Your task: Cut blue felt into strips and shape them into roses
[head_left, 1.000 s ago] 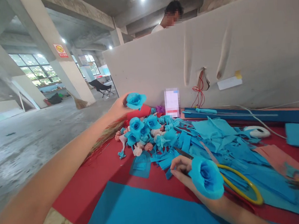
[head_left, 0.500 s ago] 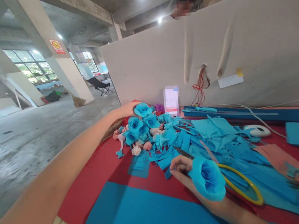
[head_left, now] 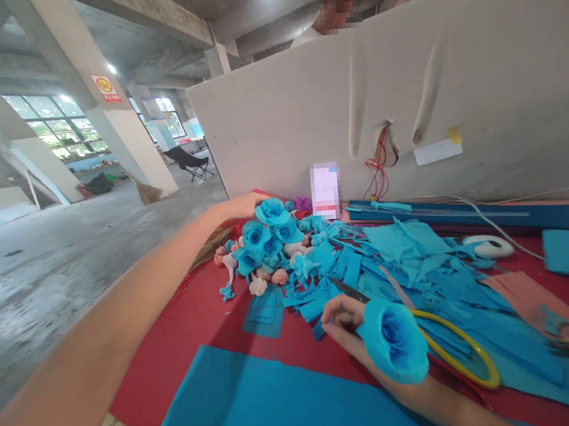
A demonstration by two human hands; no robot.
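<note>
In my right hand [head_left: 344,314], with its fingers curled, is a blue paper flower [head_left: 396,342], its petals cupped around a darker centre and facing up toward me. My left arm stretches far across the table to a pile of blue paper flowers [head_left: 255,236]. My left hand [head_left: 250,206] is at the back of that pile, beside the topmost bloom, and its fingers are hidden. Small pink and white paper flowers [head_left: 280,277] lie among the blue ones. Scissors with yellow handles [head_left: 488,367] rest just behind and right of my right hand.
Blue paper scraps [head_left: 405,243] cover the middle and right of the red table [head_left: 176,343]. A large blue sheet [head_left: 259,392] lies in front. At the back stand a lit phone screen [head_left: 326,190] and a pale partition [head_left: 277,121], with a person [head_left: 340,5] beyond it.
The person behind the partition has shifted slightly left. Both my hands stay nearly where they were, the right with the blue paper flower in it.
</note>
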